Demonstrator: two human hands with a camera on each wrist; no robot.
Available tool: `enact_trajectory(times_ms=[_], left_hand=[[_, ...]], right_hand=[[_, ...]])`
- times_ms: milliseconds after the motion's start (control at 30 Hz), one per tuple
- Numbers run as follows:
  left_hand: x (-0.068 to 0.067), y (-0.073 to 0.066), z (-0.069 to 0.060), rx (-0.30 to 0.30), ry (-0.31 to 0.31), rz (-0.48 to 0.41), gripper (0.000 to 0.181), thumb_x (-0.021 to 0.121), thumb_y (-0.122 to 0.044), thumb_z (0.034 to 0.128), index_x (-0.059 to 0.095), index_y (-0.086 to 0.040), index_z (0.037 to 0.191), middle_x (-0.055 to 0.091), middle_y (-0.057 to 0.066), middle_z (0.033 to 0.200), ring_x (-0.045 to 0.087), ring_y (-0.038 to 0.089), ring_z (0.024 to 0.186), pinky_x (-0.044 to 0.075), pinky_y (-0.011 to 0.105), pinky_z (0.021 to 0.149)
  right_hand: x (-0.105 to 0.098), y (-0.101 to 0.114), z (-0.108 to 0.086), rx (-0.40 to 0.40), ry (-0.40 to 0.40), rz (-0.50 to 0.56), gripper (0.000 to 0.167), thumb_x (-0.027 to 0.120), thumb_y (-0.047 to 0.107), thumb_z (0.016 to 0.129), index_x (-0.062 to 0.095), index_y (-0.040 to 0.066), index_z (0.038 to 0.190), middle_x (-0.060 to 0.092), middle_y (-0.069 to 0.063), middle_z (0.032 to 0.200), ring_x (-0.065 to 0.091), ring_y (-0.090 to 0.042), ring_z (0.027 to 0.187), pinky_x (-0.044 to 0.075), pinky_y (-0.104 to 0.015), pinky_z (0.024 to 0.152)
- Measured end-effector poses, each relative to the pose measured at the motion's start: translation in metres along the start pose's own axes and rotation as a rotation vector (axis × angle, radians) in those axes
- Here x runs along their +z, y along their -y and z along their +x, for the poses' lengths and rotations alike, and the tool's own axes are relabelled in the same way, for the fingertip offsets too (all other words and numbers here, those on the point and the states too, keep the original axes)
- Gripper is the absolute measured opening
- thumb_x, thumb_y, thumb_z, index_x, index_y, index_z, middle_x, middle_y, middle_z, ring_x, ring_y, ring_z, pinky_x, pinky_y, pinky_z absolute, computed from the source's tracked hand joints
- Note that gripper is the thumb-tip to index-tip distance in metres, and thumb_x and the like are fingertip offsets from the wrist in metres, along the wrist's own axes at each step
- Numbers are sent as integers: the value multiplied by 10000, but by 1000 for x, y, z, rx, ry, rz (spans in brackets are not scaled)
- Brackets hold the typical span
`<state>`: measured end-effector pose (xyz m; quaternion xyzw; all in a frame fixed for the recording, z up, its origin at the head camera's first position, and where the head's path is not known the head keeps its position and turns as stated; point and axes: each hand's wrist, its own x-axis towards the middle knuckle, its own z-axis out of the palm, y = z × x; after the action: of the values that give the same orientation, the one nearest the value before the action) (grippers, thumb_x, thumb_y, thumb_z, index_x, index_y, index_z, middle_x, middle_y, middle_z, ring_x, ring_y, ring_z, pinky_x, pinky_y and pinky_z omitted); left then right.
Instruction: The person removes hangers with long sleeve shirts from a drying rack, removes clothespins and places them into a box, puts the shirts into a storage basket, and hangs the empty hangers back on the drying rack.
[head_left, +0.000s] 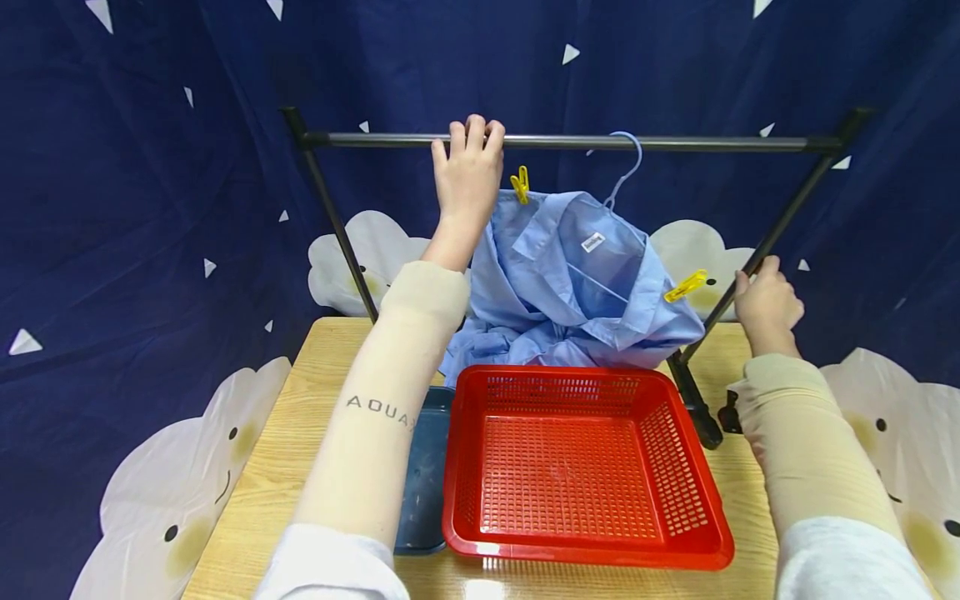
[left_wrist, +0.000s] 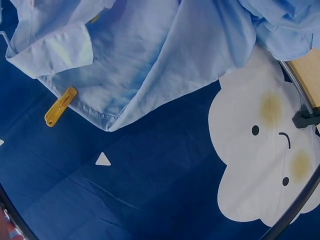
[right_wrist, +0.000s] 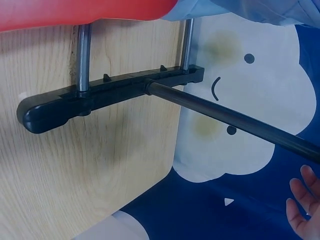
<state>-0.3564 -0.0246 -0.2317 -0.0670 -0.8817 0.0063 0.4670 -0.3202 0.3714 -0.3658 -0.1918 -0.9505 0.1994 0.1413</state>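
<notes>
My left hand holds the metal top rail of a clothes rack, its fingers bent over the bar. Beside the right post is my right hand; in the right wrist view its fingers are loosely bent, not wrapped round the pole. Between the hands, a light blue collared shirt hangs from a blue hanger hooked on the rail. Yellow clothespins are clipped at its two shoulders; another view shows one clothespin up close. The shirt's lower part is bunched behind the basket.
A red perforated basket stands on the wooden table in front of the rack. Partly under it lies a dark blue tray. The rack's black foot rests on the tabletop. Behind hangs a navy curtain with clouds.
</notes>
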Motion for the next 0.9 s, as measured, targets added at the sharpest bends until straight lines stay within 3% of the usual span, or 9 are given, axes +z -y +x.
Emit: enact_trajectory(times_ms=[900], left_hand=[[1,-19,1,-12,23,23,226,375,-267,970,482,-174,1146,463,35,1132,407,242,1110,324,413,890]], right_hand=[[-9,-14,5,32,31,1,573,272,402,964,228,-46,1318,411,-396,1187,405,-568,1053,336,-634,797]])
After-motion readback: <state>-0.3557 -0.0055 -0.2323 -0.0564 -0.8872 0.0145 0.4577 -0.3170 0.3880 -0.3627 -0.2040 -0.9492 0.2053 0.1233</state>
